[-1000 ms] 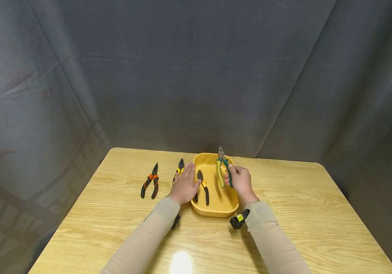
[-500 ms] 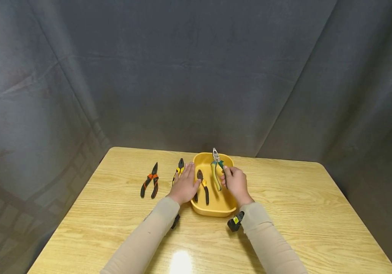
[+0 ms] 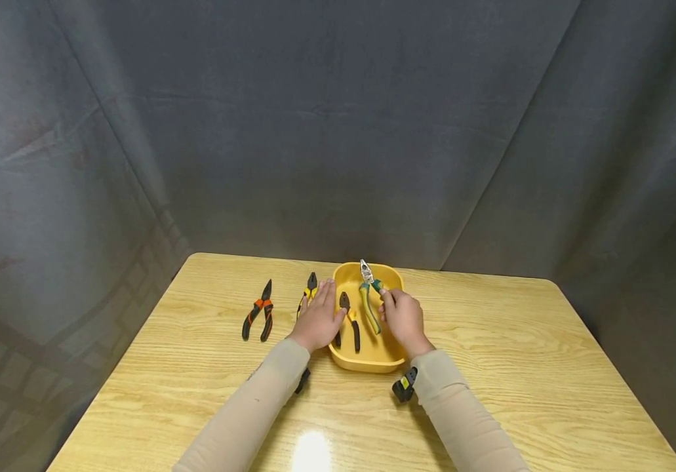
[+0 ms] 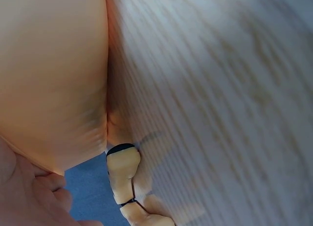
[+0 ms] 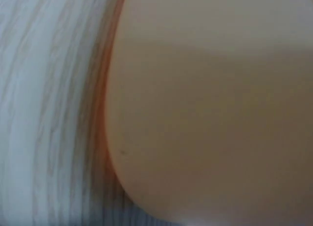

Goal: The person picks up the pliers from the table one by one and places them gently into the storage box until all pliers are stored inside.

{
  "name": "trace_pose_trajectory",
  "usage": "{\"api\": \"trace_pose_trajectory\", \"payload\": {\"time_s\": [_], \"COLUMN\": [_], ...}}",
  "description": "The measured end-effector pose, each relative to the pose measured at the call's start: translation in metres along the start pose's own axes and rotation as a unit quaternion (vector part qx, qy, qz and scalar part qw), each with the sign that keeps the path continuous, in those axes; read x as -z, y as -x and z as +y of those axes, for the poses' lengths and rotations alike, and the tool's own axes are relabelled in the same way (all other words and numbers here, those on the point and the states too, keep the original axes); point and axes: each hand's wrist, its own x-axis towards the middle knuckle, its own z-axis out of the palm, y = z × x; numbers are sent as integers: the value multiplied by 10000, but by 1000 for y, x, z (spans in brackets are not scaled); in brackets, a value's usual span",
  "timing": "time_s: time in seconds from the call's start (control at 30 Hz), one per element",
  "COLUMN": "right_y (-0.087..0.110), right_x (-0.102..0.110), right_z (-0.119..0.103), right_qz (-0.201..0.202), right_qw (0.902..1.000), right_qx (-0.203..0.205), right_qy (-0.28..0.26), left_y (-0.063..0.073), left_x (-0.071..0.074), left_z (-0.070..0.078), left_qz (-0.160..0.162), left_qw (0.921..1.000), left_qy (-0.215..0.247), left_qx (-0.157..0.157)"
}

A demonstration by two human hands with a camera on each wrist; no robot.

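Note:
Over the yellow bin (image 3: 367,365), my right hand (image 3: 404,320) grips combination pliers (image 3: 368,296) by their green handle. Their yellow-green handle hangs free, spread apart, and the silver jaws point up toward the far side. My left hand (image 3: 317,321) lies with straight fingers along the bin's left rim. Dark-headed pliers (image 3: 355,333) with black and yellow handles rest in the bin near the left thumb. Outside, yellow-and-black pliers (image 3: 312,283) are partly hidden behind the left hand. In the right wrist view the bin's wall (image 5: 210,113) fills most of the picture.
Farther left on the wooden table (image 3: 509,367) lie long-nose pliers (image 3: 267,305) with orange and black handles. A grey curtain (image 3: 326,131) hangs behind the table. Black wrist cameras sit under both sleeves, the right one (image 3: 404,387) close to the bin's near corner.
My right hand has moved a little left over the bin with the combination pliers, which have come lower and tilted leftward. The left hand has stayed in place.

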Motion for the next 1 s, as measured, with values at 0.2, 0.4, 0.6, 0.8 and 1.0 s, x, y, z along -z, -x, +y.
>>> {"api": "trace_pose_trajectory", "payload": {"time_s": [0.2,0.4,0.6,0.8,1.0], "right_y": [3,4,5,5,6], "right_x": [-1,0,-1,-4,-8], "right_z": [-1,-3,-3,-2,-2], "right_qz": [-19,-53,-64,21,-50], "right_qw": [9993,9970,9905,9817,9753], "right_qx": [128,225,506,832,951], "right_qy": [344,737,1278,1716,1995], "left_y": [1,2,2,0,1], "left_x": [1,2,1,-3,-2], "left_z": [1,1,0,-3,-3], "left_qz": [-27,-58,-15,-9,22], "left_qw": [10000,10000,10000,10000,10000], "left_qy": [-26,4,-21,-26,59], "left_qx": [38,42,18,18,52]}}
